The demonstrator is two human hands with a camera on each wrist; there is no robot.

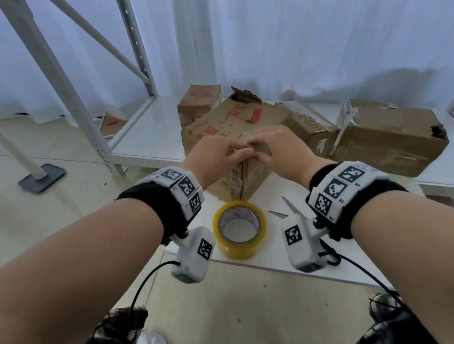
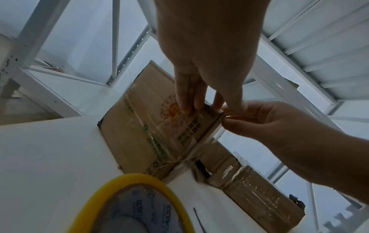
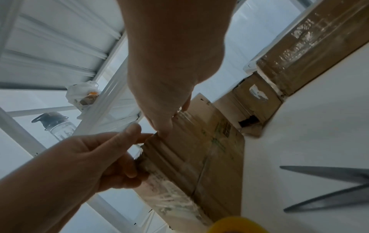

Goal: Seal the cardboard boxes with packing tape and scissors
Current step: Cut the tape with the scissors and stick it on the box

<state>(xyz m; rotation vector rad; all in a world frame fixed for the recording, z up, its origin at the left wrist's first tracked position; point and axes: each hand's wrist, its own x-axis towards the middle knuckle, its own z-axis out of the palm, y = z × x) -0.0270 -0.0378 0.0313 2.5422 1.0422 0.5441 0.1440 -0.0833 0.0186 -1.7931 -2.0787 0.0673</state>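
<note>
A small cardboard box [image 1: 248,175] stands upright on the white shelf [image 1: 280,252], wrapped in clear tape [image 3: 175,200]. My left hand [image 1: 236,151] grips its top corner, fingers down one face [image 2: 189,102]. My right hand [image 1: 253,144] meets it there and pinches a clear tape strip [image 2: 229,117] at the top edge between thumb and forefinger. In the right wrist view my right hand's fingertips [image 3: 164,132] touch that corner. The yellow tape roll [image 1: 239,230] lies flat near the shelf's front edge. The scissors [image 1: 287,210] lie to its right with blades apart [image 3: 329,189].
A large torn box [image 1: 229,119] stands behind the small one, and more boxes sit at the back [image 1: 199,99] and right [image 1: 389,139]. Grey rack uprights [image 1: 53,77] rise on the left. A stand base [image 1: 42,178] rests on the floor. A bottle [image 3: 54,124] shows beyond.
</note>
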